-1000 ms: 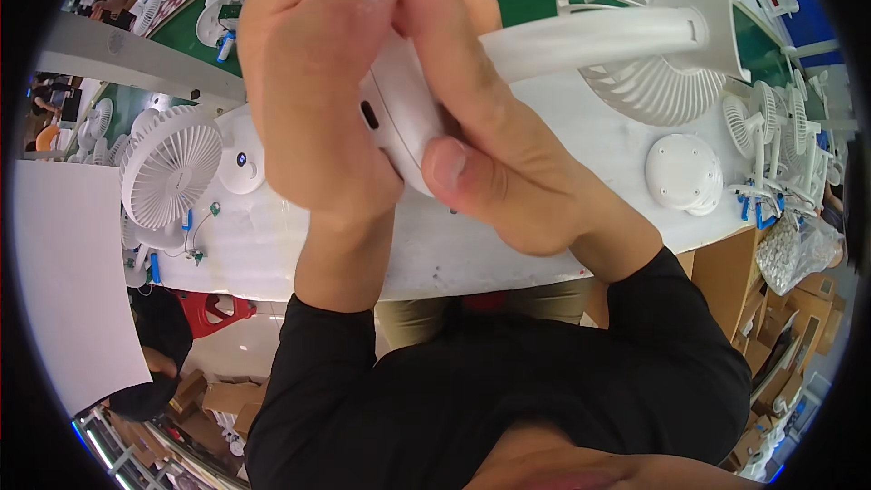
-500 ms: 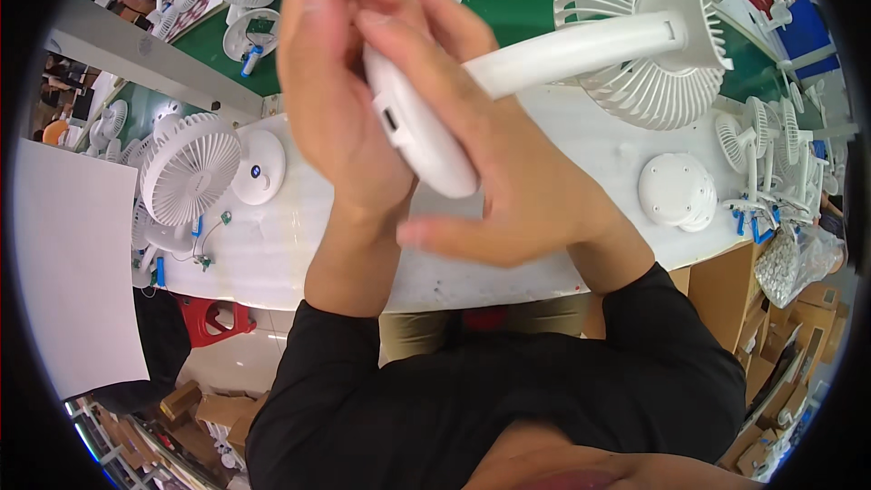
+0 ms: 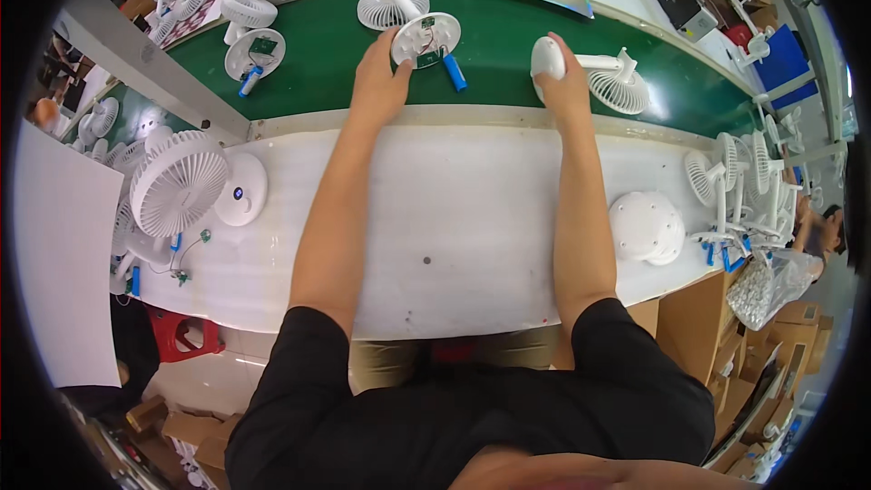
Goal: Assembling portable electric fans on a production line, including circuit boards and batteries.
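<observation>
Both my arms reach forward to the green strip beyond the white worktop. My left hand [image 3: 381,82] grips the rim of an opened white desk fan [image 3: 439,29], thumb against its round base. That base shows a green circuit board and wires, and a blue battery cell [image 3: 455,73] hangs from it. To the right, my right hand [image 3: 567,82] is closed around the round white base of a second desk fan [image 3: 547,58]. Its stem and ribbed head lie toward the right on the green surface.
White round bases [image 3: 647,228] lie on the worktop at right, near a cluster of fans [image 3: 726,172]. An assembled-looking fan [image 3: 179,183] stands at left beside loose green boards. Another opened fan base [image 3: 255,55] lies far left. A grey post [image 3: 150,63] rises there.
My hands were together near the camera around one fan; they have parted and moved forward. The right hand has carried that fan to the green strip; the left now grips another, opened fan.
</observation>
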A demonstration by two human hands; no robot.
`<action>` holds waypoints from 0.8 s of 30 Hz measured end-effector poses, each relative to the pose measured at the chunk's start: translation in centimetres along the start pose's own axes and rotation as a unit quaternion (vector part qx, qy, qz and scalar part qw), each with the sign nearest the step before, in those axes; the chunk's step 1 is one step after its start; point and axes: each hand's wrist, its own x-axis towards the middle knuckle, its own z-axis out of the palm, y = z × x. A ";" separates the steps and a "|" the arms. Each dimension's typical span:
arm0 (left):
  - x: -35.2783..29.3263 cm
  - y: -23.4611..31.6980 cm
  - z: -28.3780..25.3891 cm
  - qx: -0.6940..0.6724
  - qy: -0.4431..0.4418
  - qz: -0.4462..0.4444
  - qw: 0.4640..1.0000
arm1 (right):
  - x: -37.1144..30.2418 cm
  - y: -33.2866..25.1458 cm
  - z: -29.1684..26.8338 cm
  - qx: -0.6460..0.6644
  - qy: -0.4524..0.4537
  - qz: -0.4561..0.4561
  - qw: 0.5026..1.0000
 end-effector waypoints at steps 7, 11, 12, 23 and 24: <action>-0.4 3.8 -1.7 0.085 -0.010 0.022 0.996 | -0.7 -2.8 -1.1 -0.262 0.205 -0.031 0.942; -1.0 9.5 -6.6 -0.031 -0.018 -0.011 0.999 | -3.7 -8.4 -0.7 -0.046 0.094 -0.154 0.982; -1.0 11.0 -7.3 -0.091 -0.053 -0.052 0.993 | -4.7 -9.6 0.2 0.085 0.023 -0.110 0.990; -4.2 17.0 -4.8 -0.049 -0.101 0.119 0.986 | -7.9 -12.3 1.6 0.275 0.022 -0.052 0.960; -4.3 17.3 -4.0 -0.054 -0.075 0.115 0.989 | -8.0 -12.3 1.0 0.237 0.004 -0.065 0.969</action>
